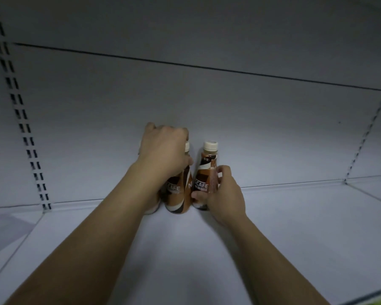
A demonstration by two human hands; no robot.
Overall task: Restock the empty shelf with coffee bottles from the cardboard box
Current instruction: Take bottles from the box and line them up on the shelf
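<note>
Coffee bottle (204, 183) — glossy printed wrap, matt cream plastic cap (210, 146); shelf (185, 249) — smooth, matt white painted metal.

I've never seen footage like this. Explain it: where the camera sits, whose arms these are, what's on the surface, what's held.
No machine here: a person works with bare hands. The one picture comes from a camera worn on their head, looking forward and down, so the arms reaching in are the wearer's own. The white surface is a shelf with a plain back panel. At least two brown coffee bottles stand side by side near the back. The left hand grips the left bottle from above, over its cap; the right hand holds the right bottle round its side.
</note>
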